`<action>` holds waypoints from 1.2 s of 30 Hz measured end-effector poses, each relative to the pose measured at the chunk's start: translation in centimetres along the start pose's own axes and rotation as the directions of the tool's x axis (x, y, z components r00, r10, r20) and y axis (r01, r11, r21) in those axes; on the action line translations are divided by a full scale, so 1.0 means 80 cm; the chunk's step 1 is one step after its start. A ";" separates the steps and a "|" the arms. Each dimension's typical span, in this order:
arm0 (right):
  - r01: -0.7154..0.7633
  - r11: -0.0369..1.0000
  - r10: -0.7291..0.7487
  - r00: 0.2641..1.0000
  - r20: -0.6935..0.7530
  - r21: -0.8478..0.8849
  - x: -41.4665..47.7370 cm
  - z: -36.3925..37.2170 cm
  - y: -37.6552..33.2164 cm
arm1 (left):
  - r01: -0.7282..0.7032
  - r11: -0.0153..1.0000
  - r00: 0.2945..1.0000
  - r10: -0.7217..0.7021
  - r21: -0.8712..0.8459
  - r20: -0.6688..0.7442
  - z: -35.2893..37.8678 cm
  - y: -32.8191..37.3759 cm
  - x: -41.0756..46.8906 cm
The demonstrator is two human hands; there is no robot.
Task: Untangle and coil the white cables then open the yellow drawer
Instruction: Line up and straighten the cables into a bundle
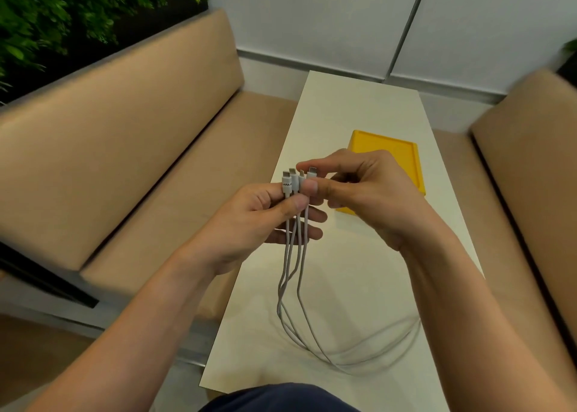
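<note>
Two tan upholstered benches, one on my left [125,149] and one on my right [530,177], flank a narrow white table [359,105]. The yellow drawer unit [402,158] sits on the table, beyond my hands and partly hidden by the right one; I cannot tell whether it is shut. The white cables [299,302] hang from my hands and loop loosely on the tabletop near me, with strands crossing. My left hand [249,221] pinches the cables between thumb and index finger just below the plugs, with the lower fingers extended. My right hand [368,186] pinches the rightmost plug between thumb and forefinger, with the other fingers curled. Four plug ends [295,177] stand upright, side by side.
</note>
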State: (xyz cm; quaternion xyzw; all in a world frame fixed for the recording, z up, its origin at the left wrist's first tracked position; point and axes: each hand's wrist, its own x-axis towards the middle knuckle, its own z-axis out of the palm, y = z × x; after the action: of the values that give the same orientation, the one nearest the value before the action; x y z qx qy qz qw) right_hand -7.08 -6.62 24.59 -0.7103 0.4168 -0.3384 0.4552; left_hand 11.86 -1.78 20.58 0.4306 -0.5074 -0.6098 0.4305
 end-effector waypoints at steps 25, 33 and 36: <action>-0.177 0.963 0.162 0.983 0.089 0.205 -0.011 0.052 0.042 | -0.117 0.970 0.983 0.082 -0.215 -0.165 0.002 0.001 0.005; -0.183 0.978 0.182 0.983 0.019 0.101 -0.037 0.064 0.060 | -0.107 0.940 0.963 0.017 -0.325 -0.270 0.000 -0.004 0.003; -0.145 0.989 0.144 0.989 -0.036 -0.020 -0.042 0.056 0.055 | -0.097 0.927 0.953 -0.019 -0.363 -0.304 0.002 -0.008 0.003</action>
State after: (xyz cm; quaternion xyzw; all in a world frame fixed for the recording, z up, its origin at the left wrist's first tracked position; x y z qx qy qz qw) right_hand -5.85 -3.02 18.57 -0.6773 0.4787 -0.3122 0.4633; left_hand 11.58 -1.87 19.99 0.4184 -0.3188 -0.6133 0.5892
